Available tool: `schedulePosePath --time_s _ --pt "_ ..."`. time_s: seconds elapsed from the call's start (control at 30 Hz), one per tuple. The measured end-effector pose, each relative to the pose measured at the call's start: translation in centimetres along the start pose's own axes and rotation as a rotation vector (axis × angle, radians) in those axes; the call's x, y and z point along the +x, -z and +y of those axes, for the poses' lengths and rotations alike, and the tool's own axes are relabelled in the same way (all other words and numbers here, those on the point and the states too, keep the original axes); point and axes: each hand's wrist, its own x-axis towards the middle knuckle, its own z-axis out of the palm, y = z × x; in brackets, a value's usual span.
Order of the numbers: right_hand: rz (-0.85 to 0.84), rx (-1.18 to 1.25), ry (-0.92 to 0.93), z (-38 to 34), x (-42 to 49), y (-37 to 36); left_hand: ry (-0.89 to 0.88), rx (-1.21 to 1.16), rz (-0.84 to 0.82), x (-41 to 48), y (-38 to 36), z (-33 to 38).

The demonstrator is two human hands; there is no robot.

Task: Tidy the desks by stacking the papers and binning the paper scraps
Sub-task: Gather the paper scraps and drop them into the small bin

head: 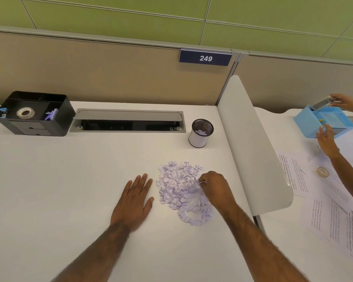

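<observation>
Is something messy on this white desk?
Yes. A heap of torn pale-lilac paper scraps lies loose on the white desk, not in the small black mesh bin behind it. The right hand pinches a few.

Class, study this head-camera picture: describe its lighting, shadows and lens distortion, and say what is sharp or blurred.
Head view: soft, even lighting, only faint shadows beside the left hand and the mesh cup; the wide-angle lens tilts and bows the partition; the paper scraps and the 249 sign are sharp; print on the sheets far right is too smeared to read.
</observation>
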Motion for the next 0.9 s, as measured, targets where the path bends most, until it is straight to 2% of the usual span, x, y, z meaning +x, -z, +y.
schedulePosePath --time_s 0.27,0.43,0.53,0.63,0.73,0.9 --pt "0.108 0.501 -0.206 0.6 2.7 4.5 -0.005 0.012 0.015 -0.1 0.1 0.1" --pt "0.229 0.832 -0.233 0.0 6.6 7.8 -0.013 0.021 0.037 -0.2 0.0 0.0" --pt "0.267 0.891 -0.237 -0.3 10.2 9.3 -0.016 0.014 0.040 -0.2 -0.1 0.0" --pt "0.314 0.868 -0.253 -0.8 13.9 9.9 -0.010 0.001 0.033 -0.1 -0.1 0.2" --pt "0.349 0.746 -0.274 -1.7 17.1 9.7 -0.013 -0.010 0.016 -0.1 -0.2 0.1" --pt "0.248 0.172 -0.204 -3.4 19.9 8.7 -0.007 -0.010 -0.004 0.1 0.0 -0.1"
